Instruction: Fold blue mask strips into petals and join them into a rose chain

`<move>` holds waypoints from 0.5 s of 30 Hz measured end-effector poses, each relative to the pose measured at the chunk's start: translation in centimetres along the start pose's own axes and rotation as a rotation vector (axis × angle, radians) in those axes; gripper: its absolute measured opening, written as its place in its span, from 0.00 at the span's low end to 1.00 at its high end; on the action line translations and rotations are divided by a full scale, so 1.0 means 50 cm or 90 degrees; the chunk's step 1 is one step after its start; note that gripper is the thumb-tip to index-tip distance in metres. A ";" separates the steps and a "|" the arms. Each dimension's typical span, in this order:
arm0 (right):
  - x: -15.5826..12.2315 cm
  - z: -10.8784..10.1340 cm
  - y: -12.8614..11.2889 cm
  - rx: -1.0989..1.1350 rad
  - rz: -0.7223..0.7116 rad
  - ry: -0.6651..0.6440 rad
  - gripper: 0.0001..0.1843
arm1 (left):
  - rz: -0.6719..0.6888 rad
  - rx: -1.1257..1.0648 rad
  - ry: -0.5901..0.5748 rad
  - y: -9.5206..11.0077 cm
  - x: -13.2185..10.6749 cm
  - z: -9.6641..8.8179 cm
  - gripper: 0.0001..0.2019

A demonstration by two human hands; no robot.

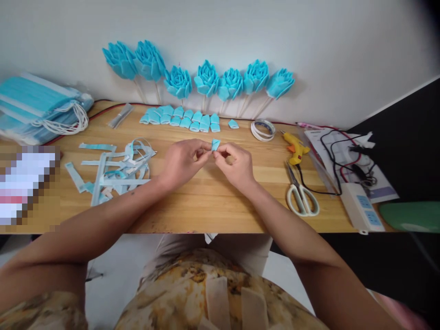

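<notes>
Fabric piece [215, 144] between fingers [225, 148], flowers [206, 78] behind, strips [99, 176] left, scissors [298, 185] right

The top [182, 288] is a blotchy mix of mustard yellow, brown and cream, kinda tie-dye looking, with plain beige strips [218, 298] on the front. Same splotchy print on the left sleeve [51, 311]. Pants [172, 250] are pale greyish beige. Left hand [185, 158] and right hand [235, 165] are bare, forearms [285, 220] too, with one tiny spot on the left one.
</notes>
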State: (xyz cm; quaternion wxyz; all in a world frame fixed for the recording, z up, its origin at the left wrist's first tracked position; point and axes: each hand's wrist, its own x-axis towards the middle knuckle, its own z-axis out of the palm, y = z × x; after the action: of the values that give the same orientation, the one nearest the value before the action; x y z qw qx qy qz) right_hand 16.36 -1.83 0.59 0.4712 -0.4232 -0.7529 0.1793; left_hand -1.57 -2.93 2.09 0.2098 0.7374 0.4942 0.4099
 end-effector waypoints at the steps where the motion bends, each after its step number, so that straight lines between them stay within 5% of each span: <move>1: 0.000 0.000 0.001 -0.009 -0.013 0.000 0.08 | 0.005 0.001 0.000 0.000 -0.001 0.001 0.08; 15: -0.002 -0.002 0.006 -0.061 -0.054 -0.021 0.09 | -0.003 -0.042 -0.009 -0.001 -0.003 0.006 0.08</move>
State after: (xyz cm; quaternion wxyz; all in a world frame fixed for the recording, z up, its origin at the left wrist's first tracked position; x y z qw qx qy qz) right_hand 16.59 -1.74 0.39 0.4451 -0.4103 -0.7853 0.1296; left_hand -1.38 -3.01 1.82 0.2383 0.7319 0.4804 0.4204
